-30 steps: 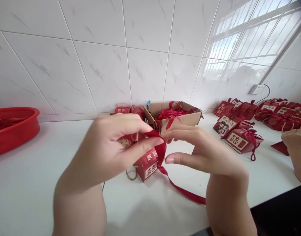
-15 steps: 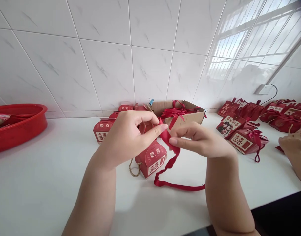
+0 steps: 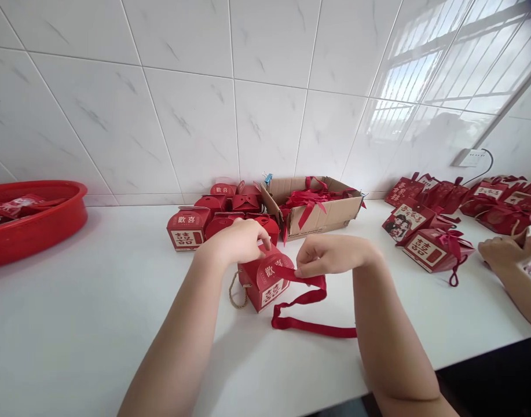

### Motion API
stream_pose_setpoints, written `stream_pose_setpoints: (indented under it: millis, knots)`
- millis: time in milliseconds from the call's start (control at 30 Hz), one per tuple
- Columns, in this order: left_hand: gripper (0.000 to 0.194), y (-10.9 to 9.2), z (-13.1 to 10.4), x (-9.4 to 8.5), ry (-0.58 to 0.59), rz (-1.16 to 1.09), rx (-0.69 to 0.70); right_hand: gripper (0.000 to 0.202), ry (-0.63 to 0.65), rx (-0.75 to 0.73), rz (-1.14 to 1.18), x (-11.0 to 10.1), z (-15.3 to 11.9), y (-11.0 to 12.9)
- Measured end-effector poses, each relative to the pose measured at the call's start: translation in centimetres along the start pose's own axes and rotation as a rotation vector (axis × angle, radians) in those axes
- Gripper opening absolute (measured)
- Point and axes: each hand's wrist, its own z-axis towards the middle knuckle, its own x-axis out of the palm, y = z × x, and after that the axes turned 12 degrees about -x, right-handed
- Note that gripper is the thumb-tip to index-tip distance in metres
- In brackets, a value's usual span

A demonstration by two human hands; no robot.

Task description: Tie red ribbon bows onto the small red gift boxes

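Observation:
A red gift box (image 3: 265, 284) with a rope handle at its left side stands on the white table in front of me. My left hand (image 3: 240, 242) is over the top of this box, fingers bent down at its upper flap; whether they grip it is hard to tell. Just right of the box, my right hand (image 3: 319, 256) pinches a dark red ribbon (image 3: 311, 296) near one end. The short end lies across the front of the box, and the rest loops down onto the table and runs right, under my right forearm.
Several red boxes (image 3: 189, 229) stand behind, beside a cardboard box (image 3: 323, 217) of ribbons. A red basin (image 3: 35, 231) is at left. Finished-looking boxes (image 3: 428, 249) with bows and another person's hand (image 3: 506, 252) are at right.
Both hands have moved down toward the box. My left hand has let go of the ribbon and reached the box top, while my right hand has carried the ribbon end down to the box front.

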Motion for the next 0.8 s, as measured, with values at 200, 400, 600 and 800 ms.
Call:
stream_pose_setpoints:
  millis: [200,400,600,800]
  knots:
    - [0.033,-0.2,0.1,-0.2,0.180,-0.016,0.015,0.034,-0.020,0.016,0.044,-0.3,1.1,-1.1]
    - [0.032,0.0,0.0,-0.3,0.197,-0.011,0.028,0.034,-0.047,0.062,0.057,-0.4,1.4,-1.3]
    - [0.035,-0.3,0.1,-0.1,0.233,-0.010,0.006,0.036,-0.068,0.072,0.077,-0.2,2.3,-1.7]
    - [0.032,-0.1,0.2,-0.1,0.226,-0.005,0.020,0.038,-0.076,0.131,0.018,0.1,2.7,-2.0]
